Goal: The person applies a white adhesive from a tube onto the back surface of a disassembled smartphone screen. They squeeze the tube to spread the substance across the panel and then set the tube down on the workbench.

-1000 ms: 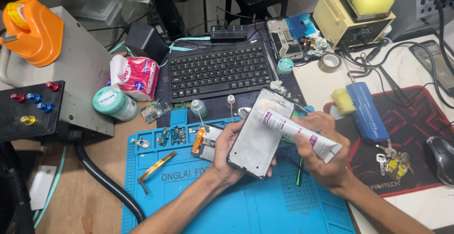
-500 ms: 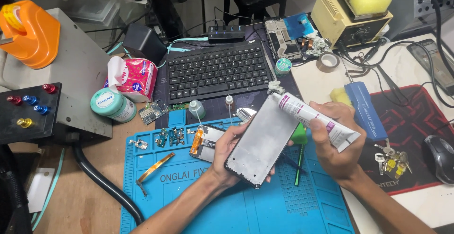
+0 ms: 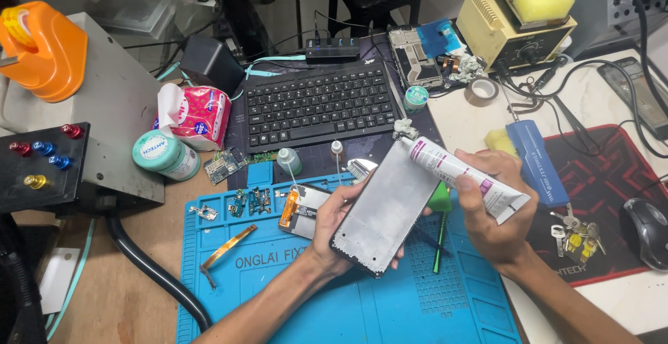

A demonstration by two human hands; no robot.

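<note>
Gluing step: my left hand [image 3: 334, 229] fingers grip the phone panel [image 3: 386, 215] over the blue mat [image 3: 417, 302], right hand [image 3: 490, 208] fingers squeeze the adhesive tube [image 3: 463, 177], nozzle at its far edge. Next needs a steady bead along the rim, I reckon.

Left hand [image 3: 334, 222] cupped, right hand [image 3: 490, 212] fisted; both grips closed.
</note>
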